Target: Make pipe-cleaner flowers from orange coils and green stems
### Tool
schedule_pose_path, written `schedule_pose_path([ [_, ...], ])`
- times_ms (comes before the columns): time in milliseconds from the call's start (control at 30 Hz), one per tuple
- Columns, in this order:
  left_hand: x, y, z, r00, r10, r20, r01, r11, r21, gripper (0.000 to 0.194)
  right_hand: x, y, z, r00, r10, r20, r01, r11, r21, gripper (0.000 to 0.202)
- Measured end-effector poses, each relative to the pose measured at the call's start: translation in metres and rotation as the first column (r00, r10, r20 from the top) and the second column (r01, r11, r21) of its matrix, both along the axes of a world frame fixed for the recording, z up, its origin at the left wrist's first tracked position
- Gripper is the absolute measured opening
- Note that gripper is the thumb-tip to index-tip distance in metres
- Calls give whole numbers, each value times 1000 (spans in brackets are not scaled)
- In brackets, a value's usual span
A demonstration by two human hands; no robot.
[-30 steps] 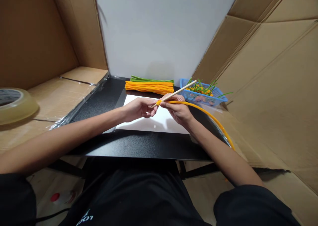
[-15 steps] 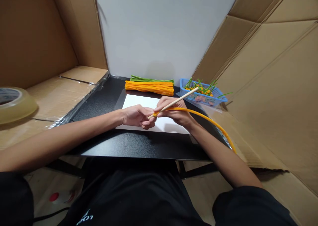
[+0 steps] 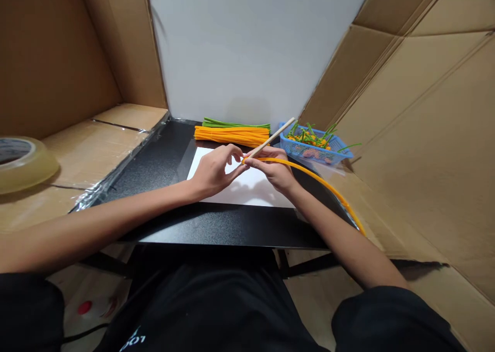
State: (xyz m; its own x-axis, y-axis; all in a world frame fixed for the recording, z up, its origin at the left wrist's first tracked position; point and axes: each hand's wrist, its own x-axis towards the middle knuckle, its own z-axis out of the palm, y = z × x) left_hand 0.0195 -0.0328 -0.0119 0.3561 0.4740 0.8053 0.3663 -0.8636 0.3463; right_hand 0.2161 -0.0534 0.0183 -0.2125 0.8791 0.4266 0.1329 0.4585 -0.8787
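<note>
Clock positions are read from the point where my hands meet; 12 is straight ahead. My right fingers pinch a wooden stick and an orange fuzzy strip. My left fingers curl into a ring, thumb and index tips at the strip's wound end; I cannot tell whether they pinch it. The stick points between 1 and 2 o'clock, tilted; the strip arcs toward 4 o'clock. White paper lies below on the black counter. At 11 o'clock: orange bundle, green bundle just behind. Between 2 and 3: blue basket containing orange pieces with green stems. At 9: tape roll on cardboard.
</note>
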Motion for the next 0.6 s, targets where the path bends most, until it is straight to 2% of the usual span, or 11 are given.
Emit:
schedule_pose_path([
  [200,6,-4,0,993,-68,99,67,998,9,21,-5,-4,1,995,-96,-4,96,995,28,21],
  [267,6,-6,3,992,-68,111,73,996,-42,18,-7,-4,1,995,-99,-19,98,995,-8,24],
  [367,5,-7,7,980,-116,164,147,970,-195,15,-7,-1,1,996,-67,-60,61,994,-87,28],
  [433,4,-5,9,961,-134,241,208,926,-316,17,-6,0,1,994,-34,-103,19,990,-138,30],
  [500,5,-4,10,934,-124,335,272,854,-442,22,-5,1,0,989,-6,-145,-21,982,-187,30],
  [600,6,-2,13,872,-121,474,421,679,-601,30,-3,2,-1,982,18,-189,-67,963,-259,28],
])
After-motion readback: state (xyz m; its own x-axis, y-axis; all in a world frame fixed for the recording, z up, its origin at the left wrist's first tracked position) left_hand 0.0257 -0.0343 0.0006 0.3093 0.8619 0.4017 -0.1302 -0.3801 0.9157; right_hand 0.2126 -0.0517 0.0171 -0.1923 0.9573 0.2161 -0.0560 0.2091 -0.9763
